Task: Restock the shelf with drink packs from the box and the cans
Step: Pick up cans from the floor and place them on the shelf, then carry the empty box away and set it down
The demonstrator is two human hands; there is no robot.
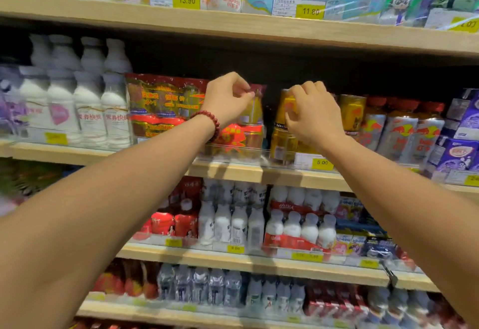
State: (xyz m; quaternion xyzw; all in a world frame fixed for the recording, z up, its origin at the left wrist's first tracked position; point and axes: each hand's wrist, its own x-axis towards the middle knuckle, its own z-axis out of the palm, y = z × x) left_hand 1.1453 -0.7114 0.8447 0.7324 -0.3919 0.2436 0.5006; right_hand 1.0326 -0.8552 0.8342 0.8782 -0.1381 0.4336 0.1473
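**Two hands at the gold cans**

Both arms reach up to the wooden shelf (pixel 233 170) that holds the gold cans (pixel 283 121). The left hand (pixel 228 100) is just left of these cans. It has a red bead bracelet (pixel 210 121) on its wrist. Its fingers curl in and pinch the top corner of a red and gold drink pack (pixel 166 108) — the pack stands on the shelf, right beside the cans.

The right hand (pixel 313 113) is on the cans. Its fingers are bent close together around the top can, which sits on another can below it.

Right of the cans stand silver bottles with red caps (pixel 404 126). Far to the left of the cans, past the pack, stand white milk bottles (pixel 85 111). A yellow price tag (pixel 322 163) sits just under the cans — it reads 6.00.
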